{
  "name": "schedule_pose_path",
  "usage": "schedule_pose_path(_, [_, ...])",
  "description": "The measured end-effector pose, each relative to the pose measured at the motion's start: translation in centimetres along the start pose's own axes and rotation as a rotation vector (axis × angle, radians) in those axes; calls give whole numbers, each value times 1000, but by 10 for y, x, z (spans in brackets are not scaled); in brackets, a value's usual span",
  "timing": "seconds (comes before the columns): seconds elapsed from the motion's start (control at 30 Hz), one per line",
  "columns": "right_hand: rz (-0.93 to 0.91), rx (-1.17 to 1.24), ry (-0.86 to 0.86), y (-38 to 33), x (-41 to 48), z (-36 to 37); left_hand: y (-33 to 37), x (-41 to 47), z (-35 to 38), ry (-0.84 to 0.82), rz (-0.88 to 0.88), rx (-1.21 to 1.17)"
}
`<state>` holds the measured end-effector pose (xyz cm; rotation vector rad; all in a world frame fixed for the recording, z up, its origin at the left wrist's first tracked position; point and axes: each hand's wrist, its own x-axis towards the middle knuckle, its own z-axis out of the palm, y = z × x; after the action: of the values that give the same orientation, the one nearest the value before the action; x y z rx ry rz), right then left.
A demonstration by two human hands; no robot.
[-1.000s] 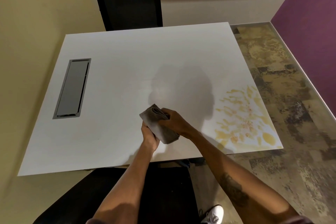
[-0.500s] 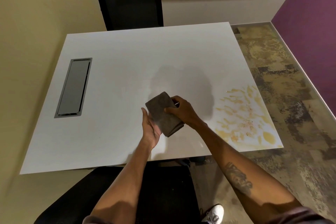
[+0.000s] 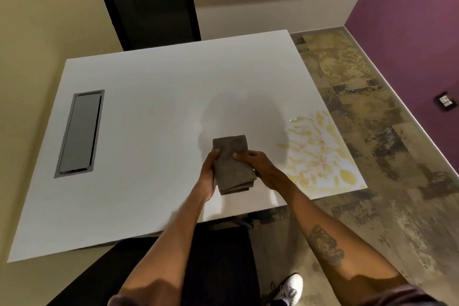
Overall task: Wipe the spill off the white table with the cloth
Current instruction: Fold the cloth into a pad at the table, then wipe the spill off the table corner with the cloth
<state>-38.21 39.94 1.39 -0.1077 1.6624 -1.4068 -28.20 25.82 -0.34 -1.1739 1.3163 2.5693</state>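
A folded grey cloth (image 3: 232, 164) is held flat above the white table (image 3: 149, 112), near its front edge. My left hand (image 3: 210, 171) grips the cloth's left side and my right hand (image 3: 260, 166) grips its right side, thumb on top. A yellow spill (image 3: 320, 154) of streaks and blots covers the table's front right corner, a little to the right of my right hand. The cloth does not touch the spill.
A grey cable hatch (image 3: 80, 133) is set into the table's left side. A black chair (image 3: 149, 10) stands at the far edge and another black seat (image 3: 211, 268) is below my arms. Patterned floor (image 3: 372, 131) and a purple wall (image 3: 409, 32) lie to the right.
The cloth has been turned from a bunched, tilted bundle into a flat folded pad facing up. Both hands shifted to hold it at its two sides.
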Motion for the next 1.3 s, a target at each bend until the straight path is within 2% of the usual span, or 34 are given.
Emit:
schedule_pose_path(0.13, [-82,25,116,17,-20,-29,-11,-7,37,-31,72,256])
schedule_pose_path(0.2, [-68,57,112,17,-25,-30,-14,-6,41,-46,104,236])
schedule_pose_path(0.33, [-52,246,80,18,-44,-49,-28,-8,68,-136,58,138])
schedule_pose_path(0.5, [-19,491,-49,39,-74,-91,-56,-12,109,-233,12,151])
schedule_pose_path(0.6, [9,571,-5,55,-89,-110,-71,-12,136,-268,-8,228])
schedule_pose_path(0.67, [-10,590,116,67,-97,-122,-80,-12,155,-248,6,355])
schedule_pose_path(0.83, [-124,455,585,90,-115,-161,-104,-1,181,-110,150,711])
schedule_pose_path(0.9, [-128,351,727,93,-121,-178,-108,4,181,-63,239,826])
schedule_pose_path(1.03, [-152,-8,968,103,-129,-223,-106,16,172,-23,391,1156])
schedule_pose_path(1.13, [-64,-172,1119,111,-126,-250,-101,26,159,16,482,1397])
schedule_pose_path(1.23, [136,-355,1321,111,-122,-266,-96,34,144,63,516,1463])
schedule_pose_path(1.3, [263,-441,1351,110,-118,-272,-94,40,135,90,498,1492])
